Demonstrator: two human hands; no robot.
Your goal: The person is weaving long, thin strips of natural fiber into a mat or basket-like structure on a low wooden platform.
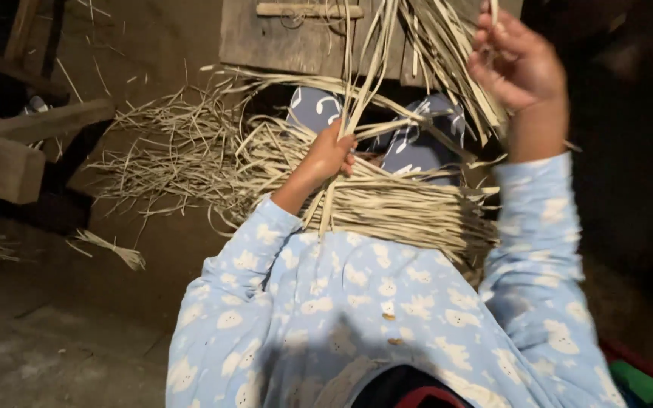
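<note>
Dim earthen floor (54, 355) all around, littered at left with a loose heap of dry, pale straw-coloured leaf strips (183, 151), apparently spread within arm's reach as stock. Weathered brown wooden board (266, 38) lying flat on the floor at the top, part hidden behind the raised strands. Rough wooden beams (17, 143) at the far left, well apart from the work.

Across the lap, a thick flat bundle of long pale reed-like strips (410, 208), laid crosswise over the knees in blue patterned cloth (319, 109), so resting steady there.

Left hand (332, 153) low, grip clenched around a few upright strips just above the bundle, seemingly pinning them in place and keeping them taut. Right hand (519, 68) raised high at the upper right, fingers curled about the upper ends of a fan of the same strips (447, 53), lifting them clear of the bundle; grip closed on them, though exact pinch partly blurred.

Small tuft of loose strips (115, 249) alone on the floor at lower left.
</note>
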